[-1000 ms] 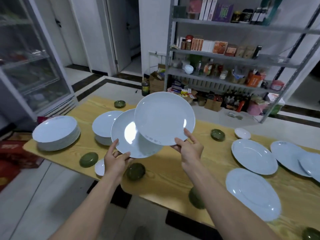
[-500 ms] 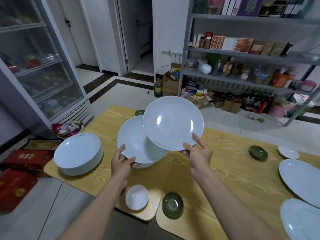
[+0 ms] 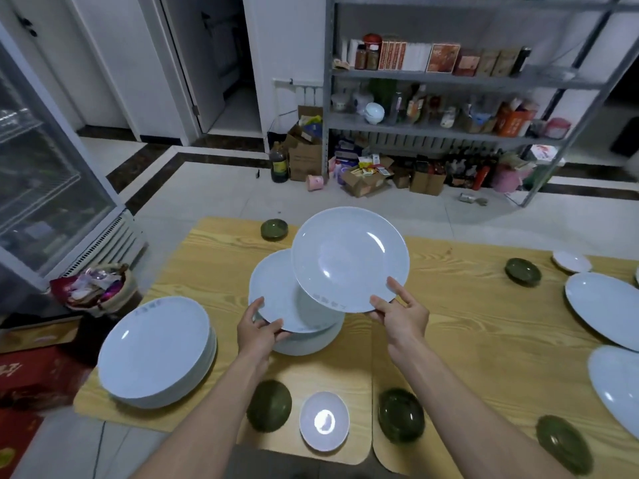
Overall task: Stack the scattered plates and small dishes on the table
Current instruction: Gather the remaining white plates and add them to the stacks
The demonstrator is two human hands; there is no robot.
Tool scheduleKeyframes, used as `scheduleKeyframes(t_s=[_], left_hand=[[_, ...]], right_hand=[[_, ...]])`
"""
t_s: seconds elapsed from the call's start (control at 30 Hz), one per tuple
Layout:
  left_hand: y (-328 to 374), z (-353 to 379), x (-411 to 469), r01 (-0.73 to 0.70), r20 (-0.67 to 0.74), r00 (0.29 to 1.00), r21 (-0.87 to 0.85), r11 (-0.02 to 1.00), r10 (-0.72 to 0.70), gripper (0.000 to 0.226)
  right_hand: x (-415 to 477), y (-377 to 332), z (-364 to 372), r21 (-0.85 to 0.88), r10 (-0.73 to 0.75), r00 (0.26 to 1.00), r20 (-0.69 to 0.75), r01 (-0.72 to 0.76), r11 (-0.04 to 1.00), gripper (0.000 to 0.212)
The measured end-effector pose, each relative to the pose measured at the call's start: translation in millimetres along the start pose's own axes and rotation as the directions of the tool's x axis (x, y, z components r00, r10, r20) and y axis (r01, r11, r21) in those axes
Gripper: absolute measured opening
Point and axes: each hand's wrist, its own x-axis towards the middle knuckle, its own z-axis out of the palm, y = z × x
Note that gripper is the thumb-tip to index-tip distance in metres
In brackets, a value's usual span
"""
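My left hand (image 3: 257, 329) pinches a round white ceramic plate (image 3: 274, 292) over the half-hidden plate stack (image 3: 311, 344); my right hand (image 3: 403, 318) grips a second plate (image 3: 349, 261) higher.

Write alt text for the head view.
A person's left hand holds a white plate over a short stack on a wooden table, while the right hand holds a second plate tilted higher. A taller stack sits to the left; green dishes and a small white dish lie near the front edge.
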Motion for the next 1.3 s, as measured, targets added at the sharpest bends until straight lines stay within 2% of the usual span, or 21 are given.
scheduleKeyframes(t_s=[0.2,0.43,0.67,0.93,1.13,1.2,1.3], left_hand=[[-0.5,-15.1,18.1,0.003,0.076,0.997,0.05,0.999,-0.007,0.051],[-2.7,-34.6,27.8,-0.038,0.206,0.978,0.232,0.972,-0.011,0.03],[-0.7,-46.3,35.3,-0.093,0.251,0.968,0.349,0.932,0.003,0.025],[-3.1,-51.4,37.0,-0.041,0.271,0.962,0.307,0.951,-0.046,0.019],[-7.0,-52.8,41.5,-0.041,0.282,0.959,0.273,0.961,-0.039,0.016],[-7.7,-52.8,42.3,-0.041,0.282,0.959,0.277,0.96,-0.04,0.016],[-8.0,-52.9,42.6,-0.043,0.292,0.955,0.278,0.96,-0.042,0.016]], right_hand=[[0.7,24.2,14.4,-0.001,0.034,0.999,-0.014,-0.034,0.999,0.053],[0.7,52.1,27.4,-0.065,0.082,0.997,0.004,-0.082,0.995,0.052],[1.0,75.4,33.8,-0.165,0.112,0.994,-0.015,-0.113,0.98,0.051],[9.6,88.1,44.3,-0.19,0.158,0.987,-0.01,-0.157,0.969,0.055],[15.2,89.7,51.1,-0.323,0.107,0.99,0.09,-0.072,0.944,0.093],[15.9,89.5,51.8,-0.412,0.082,0.993,0.084,-0.04,0.91,0.09],[18.1,88.8,52.9,-0.479,0.036,0.998,0.052,-0.007,0.878,0.075]])
